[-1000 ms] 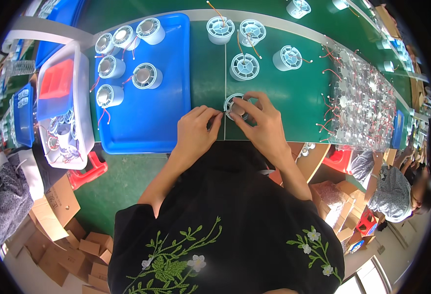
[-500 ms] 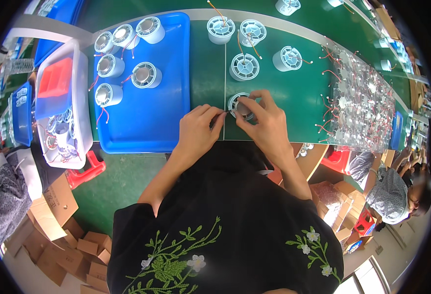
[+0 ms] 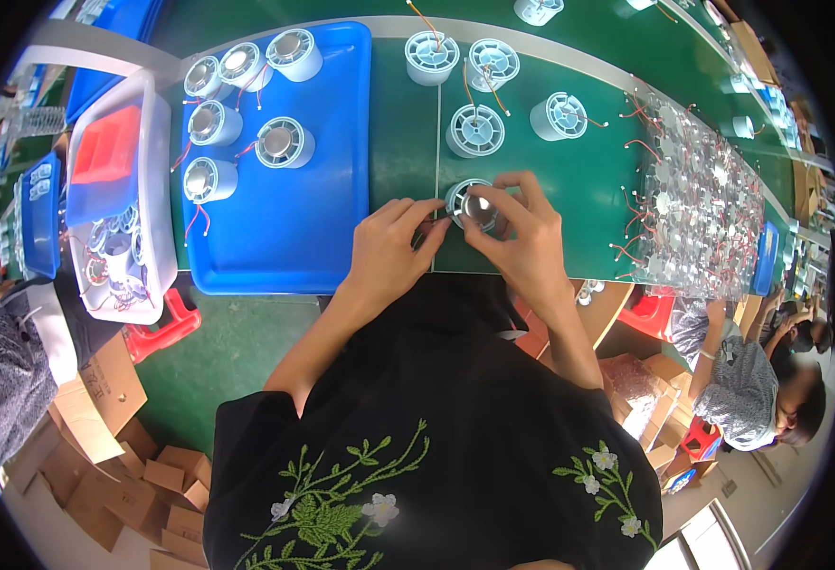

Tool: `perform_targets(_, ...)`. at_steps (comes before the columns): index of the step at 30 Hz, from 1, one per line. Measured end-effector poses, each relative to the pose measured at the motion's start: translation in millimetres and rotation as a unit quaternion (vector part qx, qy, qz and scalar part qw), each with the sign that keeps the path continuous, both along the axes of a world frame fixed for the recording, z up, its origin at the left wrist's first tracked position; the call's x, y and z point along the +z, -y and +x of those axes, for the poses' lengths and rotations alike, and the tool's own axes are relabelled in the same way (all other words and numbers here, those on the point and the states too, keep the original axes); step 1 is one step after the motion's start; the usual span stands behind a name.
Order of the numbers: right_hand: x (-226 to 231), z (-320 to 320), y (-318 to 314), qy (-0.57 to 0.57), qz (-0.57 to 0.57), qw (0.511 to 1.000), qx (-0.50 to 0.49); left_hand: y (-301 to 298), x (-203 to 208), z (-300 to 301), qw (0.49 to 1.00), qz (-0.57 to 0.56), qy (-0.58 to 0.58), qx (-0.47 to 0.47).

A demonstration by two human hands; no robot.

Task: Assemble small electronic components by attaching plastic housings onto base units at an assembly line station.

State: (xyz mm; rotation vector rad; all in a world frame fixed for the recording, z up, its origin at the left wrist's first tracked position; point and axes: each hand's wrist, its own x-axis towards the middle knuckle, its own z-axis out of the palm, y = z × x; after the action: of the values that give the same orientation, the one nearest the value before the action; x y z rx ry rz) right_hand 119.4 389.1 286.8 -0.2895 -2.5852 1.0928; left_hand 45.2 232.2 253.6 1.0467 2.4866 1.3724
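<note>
A white round plastic housing [image 3: 455, 197] with a ribbed rim stands on the green table in front of me. Inside its top sits a shiny silver disc [image 3: 480, 210]. My right hand [image 3: 526, 228] curls around the housing's right side, thumb and fingers closed on it near the disc. On the other side, my left hand [image 3: 394, 249] is closed in a pinch against the housing's left edge. Something thin and dark shows at those fingertips, too small to make out. Beyond my hands stands another white housing [image 3: 475, 131] with a wire rising from it.
Left of my hands lies a blue tray [image 3: 337, 204] bearing several housings with silver discs and red wires. A white bin [image 3: 159, 204] stands farther left. On the right is a pile of clear-wrapped parts [image 3: 698, 204] with red wires. People sit at both sides.
Both hands have shifted slightly to the right with the housing. The silver disc shows more fully between the right fingers now. The left hand keeps its pinch.
</note>
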Motion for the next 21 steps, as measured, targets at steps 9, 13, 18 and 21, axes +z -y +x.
perform_targets(9,0,2,-5,0.001,-0.006,1.0,-0.012,-2,-3,-1,0.999,0.027,0.001,-0.019)
perform_targets(13,-3,2,-4,-0.008,0.014,1.0,0.017,1,-4,-2,0.999,0.027,-0.01,-0.016)
perform_targets(18,-6,2,-8,-0.003,0.036,0.997,0.063,3,-8,1,0.999,0.033,-0.009,-0.008)
perform_targets(21,-2,0,-10,0.001,0.048,0.996,0.077,3,-11,2,0.999,0.037,-0.001,-0.004)
